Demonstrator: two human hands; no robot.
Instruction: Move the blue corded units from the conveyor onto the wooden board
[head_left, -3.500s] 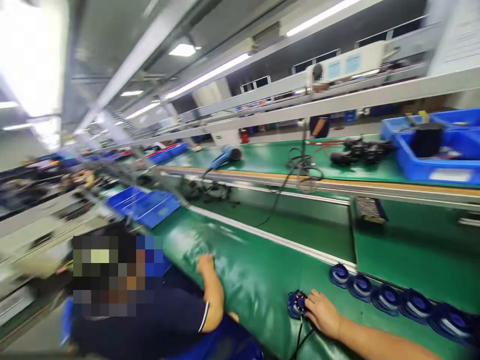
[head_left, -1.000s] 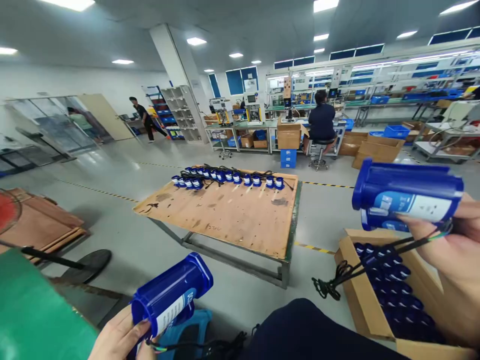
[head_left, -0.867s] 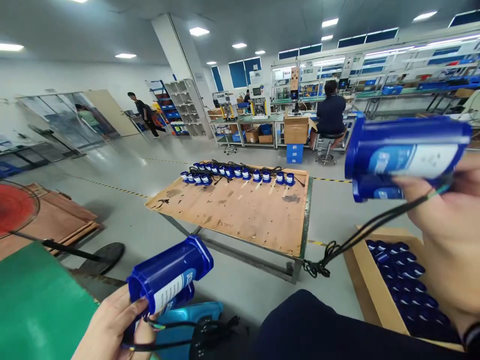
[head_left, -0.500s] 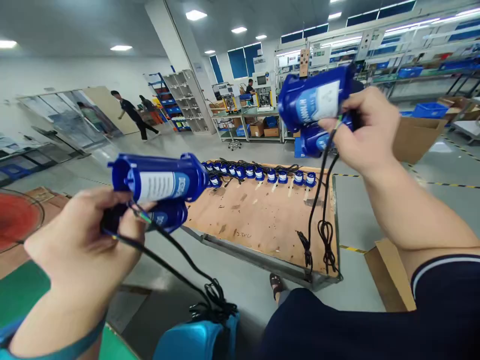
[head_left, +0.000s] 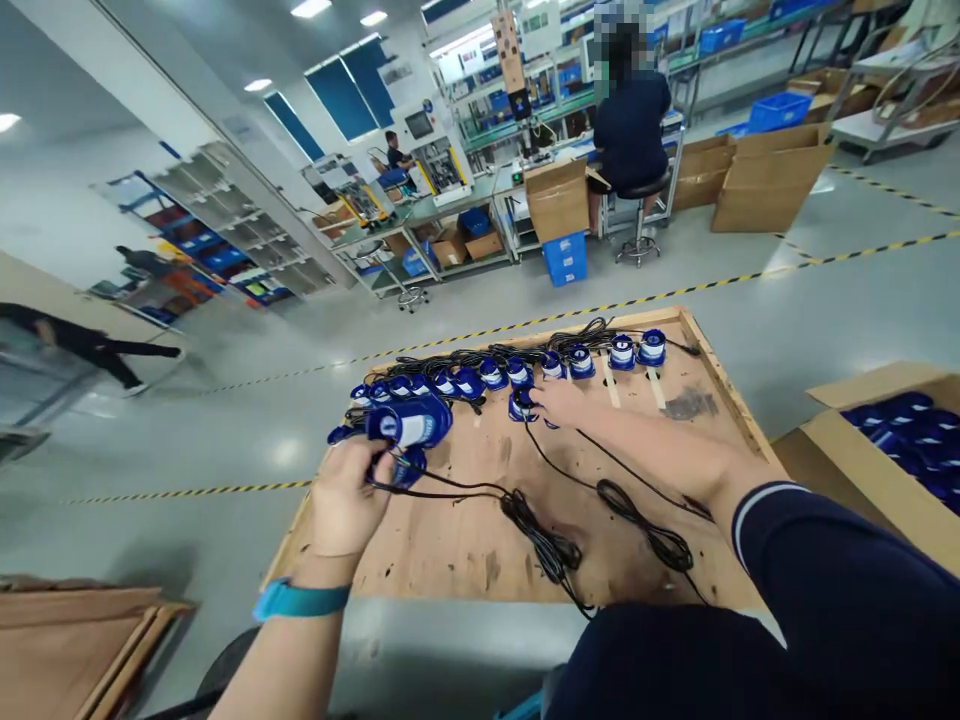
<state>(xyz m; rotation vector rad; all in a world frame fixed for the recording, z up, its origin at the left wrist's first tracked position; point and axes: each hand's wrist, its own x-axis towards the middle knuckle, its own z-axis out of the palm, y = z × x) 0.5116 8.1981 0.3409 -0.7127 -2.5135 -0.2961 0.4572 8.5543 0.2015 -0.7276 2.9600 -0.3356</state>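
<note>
My left hand [head_left: 352, 490] is closed round the ends of two blue cylindrical plastic housings with white labels. The upper housing [head_left: 412, 422] lies on its side in the grip, above the near left part of the wooden tabletop [head_left: 480, 500]. Black cables run from this pair to a tied bundle [head_left: 544, 540] on the board. My right hand [head_left: 561, 402] reaches to the board, its fingers round a blue housing [head_left: 523, 403] that stands there; a second one beside it is mostly hidden. Their cables trail to another coiled bundle [head_left: 649, 525].
A row of upright blue housings [head_left: 579, 362] lines the table's far side, with black cables [head_left: 592, 332] behind. An open carton [head_left: 817, 440] of blue parts stands at the right. Beyond, a seated person [head_left: 631, 120] works at a bench; another person [head_left: 82, 345] walks at the left.
Both hands have moved forward over the table. My right hand has lowered its two housings to the board, and my left hand still carries its pair. The view has turned right.
</note>
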